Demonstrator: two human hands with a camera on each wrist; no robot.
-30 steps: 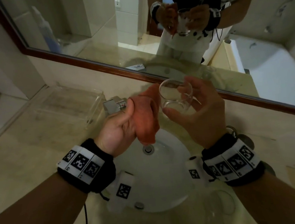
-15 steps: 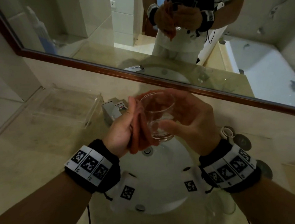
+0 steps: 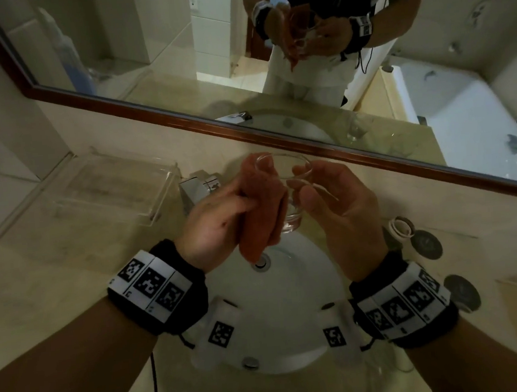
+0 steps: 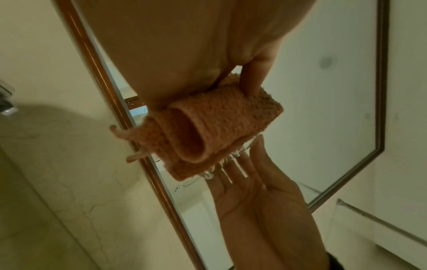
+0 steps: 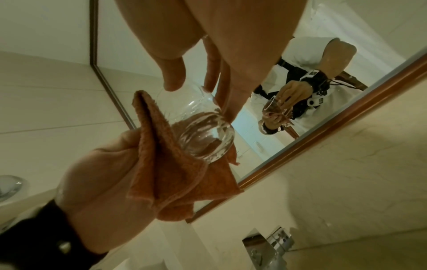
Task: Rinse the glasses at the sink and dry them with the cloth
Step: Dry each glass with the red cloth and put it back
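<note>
Left hand (image 3: pixel 218 221): we squeeze the cloth (image 3: pixel 264 207).
Right hand (image 3: pixel 339 207): fingertips pinch the glass (image 3: pixel 288 190).
Danger: wet glass may slip into the sink (image 3: pixel 293 318).

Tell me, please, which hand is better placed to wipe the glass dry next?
The left hand. It already holds the orange cloth against the side of the glass, so it can rub straight away. The right hand pinches the glass at its rim and is needed to steady it.

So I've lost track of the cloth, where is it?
The cloth is in the left hand, pressed against the glass above the sink.
</note>
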